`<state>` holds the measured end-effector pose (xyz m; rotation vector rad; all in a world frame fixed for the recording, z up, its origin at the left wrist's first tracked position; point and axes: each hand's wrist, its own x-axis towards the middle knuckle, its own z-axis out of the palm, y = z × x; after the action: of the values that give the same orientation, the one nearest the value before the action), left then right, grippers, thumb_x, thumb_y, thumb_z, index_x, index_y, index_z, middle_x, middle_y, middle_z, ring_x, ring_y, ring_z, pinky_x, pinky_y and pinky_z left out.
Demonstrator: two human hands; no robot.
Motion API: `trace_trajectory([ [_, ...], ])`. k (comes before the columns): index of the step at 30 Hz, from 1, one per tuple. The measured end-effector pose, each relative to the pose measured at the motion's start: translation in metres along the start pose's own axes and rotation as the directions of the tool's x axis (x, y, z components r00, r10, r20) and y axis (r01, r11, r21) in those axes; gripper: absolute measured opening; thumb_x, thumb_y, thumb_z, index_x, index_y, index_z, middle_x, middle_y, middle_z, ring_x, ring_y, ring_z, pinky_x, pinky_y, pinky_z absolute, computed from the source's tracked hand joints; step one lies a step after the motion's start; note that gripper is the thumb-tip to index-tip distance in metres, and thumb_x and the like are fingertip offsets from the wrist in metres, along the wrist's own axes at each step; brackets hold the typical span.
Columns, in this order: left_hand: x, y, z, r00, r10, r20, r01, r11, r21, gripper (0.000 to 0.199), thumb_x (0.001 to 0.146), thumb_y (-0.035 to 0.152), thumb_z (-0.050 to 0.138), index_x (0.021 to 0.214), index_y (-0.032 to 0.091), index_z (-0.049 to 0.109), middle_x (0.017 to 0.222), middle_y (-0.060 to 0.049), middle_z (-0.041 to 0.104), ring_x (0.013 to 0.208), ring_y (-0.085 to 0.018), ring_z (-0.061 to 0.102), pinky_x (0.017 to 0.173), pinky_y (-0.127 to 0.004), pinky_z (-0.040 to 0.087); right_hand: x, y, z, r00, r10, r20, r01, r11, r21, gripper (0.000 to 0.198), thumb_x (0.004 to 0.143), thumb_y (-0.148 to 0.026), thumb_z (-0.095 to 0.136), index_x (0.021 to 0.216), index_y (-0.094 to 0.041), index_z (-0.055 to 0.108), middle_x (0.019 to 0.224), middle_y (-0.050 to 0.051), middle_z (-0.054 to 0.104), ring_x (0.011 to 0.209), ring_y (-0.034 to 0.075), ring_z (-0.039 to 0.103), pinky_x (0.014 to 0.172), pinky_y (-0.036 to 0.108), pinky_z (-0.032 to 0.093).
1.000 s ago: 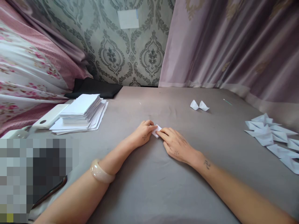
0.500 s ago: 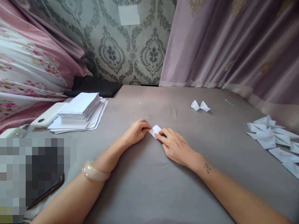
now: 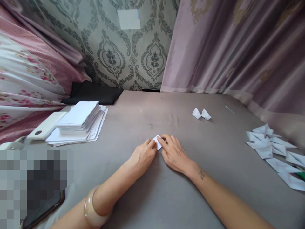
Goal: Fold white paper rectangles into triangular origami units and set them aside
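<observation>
Paper (image 3: 158, 146), small and white with flat sides, lies in the middle of the gray cloth (image 3: 166, 197), right between the two hands. Think of that paper as the middle of a clock, with 12 straight ahead. The left hand (image 3: 144, 156) comes in from 8 o'clock, its fingers curled in, and it pinches the near left edge of the paper. The right hand (image 3: 175, 151) comes in from 4 o'clock with its fingers bent and a bit spread, and its pointer finger rests on top of the paper. The thumb side is hard to see, so I cannot tell if the right hand pinches too or only pushes down. The step in hand looks like lining up a fold and pressing it flat. I think the next move calls for one hand keeping the paper from sliding, while the other rubs the fold neat and sharp. At 2 o'clock, well apart, stand two little white peaks (image 3: 196, 113). At 3 o'clock, far over, is a messy pile of folded shapes (image 3: 265, 149). Toward 10 o'clock sits a tall stack of white sheets (image 3: 77, 114), with a white box (image 3: 47, 125) just beside it and a black cloth (image 3: 95, 92) behind.
</observation>
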<state>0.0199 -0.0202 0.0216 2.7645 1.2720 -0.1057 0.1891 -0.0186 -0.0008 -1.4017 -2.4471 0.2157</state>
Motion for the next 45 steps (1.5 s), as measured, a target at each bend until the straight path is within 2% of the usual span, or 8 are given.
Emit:
trace_trajectory([
  [3,0.000,-0.010,0.004,0.997,0.005,-0.078,-0.012,0.996,-0.085,0.030,0.080,0.005,0.042,0.102,0.010,0.061,0.101,-0.012,0.061,0.093,-0.025,0.055,0.081,-0.036,0.051,0.006,0.001,-0.001,0.999,0.024,0.025,-0.024,1.000,0.010,0.045,0.084,-0.011,0.041,0.128,-0.020,0.050,0.116,0.011,0.053,0.099,0.022,0.049,0.089,0.038,0.042],
  [7,0.002,-0.029,0.012,0.972,-0.058,-0.227,-0.027,0.935,-0.355,0.023,0.085,0.011,0.046,0.101,0.015,0.062,0.105,-0.008,0.062,0.096,-0.021,0.057,0.087,-0.032,0.047,0.014,0.005,-0.005,0.999,0.023,0.045,-0.026,0.996,0.080,0.040,0.086,-0.012,0.040,0.123,-0.021,0.053,0.113,0.010,0.052,0.100,0.021,0.050,0.090,0.036,0.042],
  [13,0.009,-0.045,0.023,0.946,-0.117,-0.301,-0.073,0.830,-0.553,0.015,0.083,0.020,0.059,0.096,0.018,0.065,0.102,-0.007,0.063,0.090,-0.018,0.059,0.082,-0.028,0.047,0.017,0.011,-0.007,0.997,-0.035,0.064,0.025,0.987,0.160,0.041,0.086,-0.011,0.040,0.125,-0.020,0.052,0.112,0.010,0.052,0.100,0.020,0.052,0.091,0.036,0.043],
  [24,0.008,-0.047,0.025,0.938,-0.133,-0.318,-0.060,0.846,-0.530,0.022,0.091,0.029,0.048,0.090,0.018,0.067,0.093,-0.007,0.062,0.086,-0.017,0.059,0.078,-0.028,0.047,0.000,0.012,-0.003,0.998,0.014,-0.060,0.002,0.966,0.257,0.033,0.083,-0.013,0.048,0.114,-0.019,0.058,0.114,0.009,0.054,0.105,0.021,0.054,0.094,0.037,0.045],
  [31,0.009,-0.042,0.022,0.934,-0.217,-0.283,0.036,0.845,-0.533,0.030,0.094,0.031,0.040,0.086,0.017,0.066,0.091,-0.007,0.061,0.085,-0.017,0.058,0.078,-0.028,0.046,0.004,0.016,0.002,0.987,0.088,-0.134,-0.044,0.952,0.302,0.019,0.091,-0.022,0.047,0.093,-0.021,0.066,0.099,0.008,0.059,0.094,0.020,0.057,0.085,0.035,0.049],
  [36,0.011,-0.037,0.023,0.901,-0.348,-0.260,0.116,0.770,-0.627,0.025,0.091,0.031,0.047,0.085,0.017,0.066,0.087,-0.006,0.060,0.076,-0.015,0.057,0.072,-0.026,0.046,0.010,0.016,0.004,0.970,0.181,-0.161,-0.114,0.927,0.358,0.021,0.091,-0.022,0.047,0.084,-0.020,0.067,0.093,0.006,0.060,0.087,0.017,0.059,0.082,0.031,0.048],
  [40,0.011,-0.037,0.019,0.904,-0.391,-0.175,0.163,0.692,-0.704,0.017,0.085,0.029,0.055,0.084,0.018,0.068,0.090,-0.005,0.060,0.070,-0.012,0.057,0.068,-0.024,0.046,0.013,0.014,0.004,0.958,0.239,-0.159,-0.157,0.900,0.407,0.020,0.090,-0.023,0.049,0.082,-0.019,0.067,0.091,0.005,0.060,0.082,0.015,0.059,0.079,0.029,0.048],
  [45,0.012,-0.036,0.015,0.885,-0.444,-0.143,0.219,0.666,-0.713,0.017,0.085,0.022,0.052,0.082,0.017,0.068,0.088,-0.005,0.061,0.071,-0.013,0.057,0.069,-0.026,0.045,0.014,0.013,0.005,0.945,0.290,-0.150,-0.203,0.883,0.424,0.019,0.089,-0.023,0.051,0.081,-0.020,0.068,0.092,0.005,0.060,0.080,0.015,0.060,0.077,0.029,0.048],
])
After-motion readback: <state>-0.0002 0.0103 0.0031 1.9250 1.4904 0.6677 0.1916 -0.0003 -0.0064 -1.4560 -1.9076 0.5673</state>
